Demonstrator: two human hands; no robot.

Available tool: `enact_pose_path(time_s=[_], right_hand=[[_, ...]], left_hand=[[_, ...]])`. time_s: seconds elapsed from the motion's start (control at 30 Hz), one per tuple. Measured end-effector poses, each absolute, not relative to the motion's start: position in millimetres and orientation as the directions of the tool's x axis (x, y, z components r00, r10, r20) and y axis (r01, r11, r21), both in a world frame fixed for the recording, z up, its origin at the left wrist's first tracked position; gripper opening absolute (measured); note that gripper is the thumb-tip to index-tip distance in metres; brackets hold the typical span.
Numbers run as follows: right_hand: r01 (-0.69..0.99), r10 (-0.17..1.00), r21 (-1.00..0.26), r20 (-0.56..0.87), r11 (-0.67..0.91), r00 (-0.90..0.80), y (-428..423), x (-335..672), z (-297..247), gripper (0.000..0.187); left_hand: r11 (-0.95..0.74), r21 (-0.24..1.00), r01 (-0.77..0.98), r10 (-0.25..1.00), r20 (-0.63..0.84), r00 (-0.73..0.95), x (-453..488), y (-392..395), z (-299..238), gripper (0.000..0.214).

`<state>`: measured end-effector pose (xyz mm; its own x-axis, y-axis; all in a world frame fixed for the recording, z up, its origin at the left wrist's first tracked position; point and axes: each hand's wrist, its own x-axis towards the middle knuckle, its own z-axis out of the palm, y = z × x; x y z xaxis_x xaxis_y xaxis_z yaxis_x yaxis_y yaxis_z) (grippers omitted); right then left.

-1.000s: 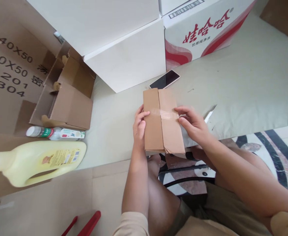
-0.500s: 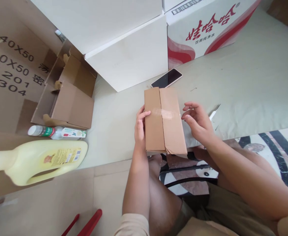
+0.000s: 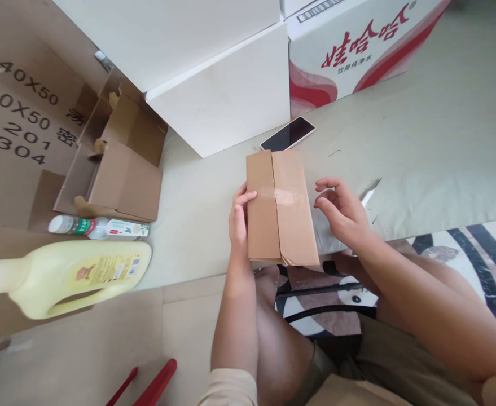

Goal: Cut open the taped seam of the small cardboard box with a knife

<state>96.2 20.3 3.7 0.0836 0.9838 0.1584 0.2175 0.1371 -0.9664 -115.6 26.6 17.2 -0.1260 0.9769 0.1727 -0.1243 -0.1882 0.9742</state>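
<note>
A small brown cardboard box (image 3: 292, 228) stands in front of me near the edge of the covered surface, its two top flaps meeting at a seam with a strip of clear tape (image 3: 284, 196) across it. My left hand (image 3: 240, 214) grips the box's left side, one finger resting over the top edge. To the right of the box, my right hand (image 3: 338, 208) hovers apart from it, fingers loosely curled and parted, with nothing visible in them. A white-handled craft knife (image 3: 369, 194) lies just beyond my right hand.
A phone (image 3: 289, 134) lies behind the box. White cartons (image 3: 231, 96) and a red-and-white carton (image 3: 353, 62) stand at the back. An open cardboard box (image 3: 124, 180), a clear bottle (image 3: 99, 226) and a yellow jug (image 3: 82, 273) are at left.
The box and my left hand have shifted slightly left. My right hand, which was close to the box's right edge, now has a wider gap from it.
</note>
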Motion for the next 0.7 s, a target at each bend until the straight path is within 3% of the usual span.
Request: enact_pose_path(time_s=[0.2,0.47,0.7], right_hand=[[0.235,0.985,-0.962,0.158,0.136,0.075,21.3,96.6,3.7,0.024],[0.223,0.985,-0.965,0.157,0.138,0.067,20.9,96.6,4.0,0.023],[0.241,0.987,-0.962,0.144,0.125,0.065,19.8,95.9,4.7,0.022]], left_hand=[[-0.227,0.974,-0.022,0.97,0.224,-0.1,-119.6,25.6,19.9,0.036],[-0.201,0.969,-0.144,0.975,0.184,-0.124,-114.5,28.4,14.7,0.049],[-0.186,0.982,-0.018,0.974,0.182,-0.131,-120.2,28.3,17.6,0.043]])
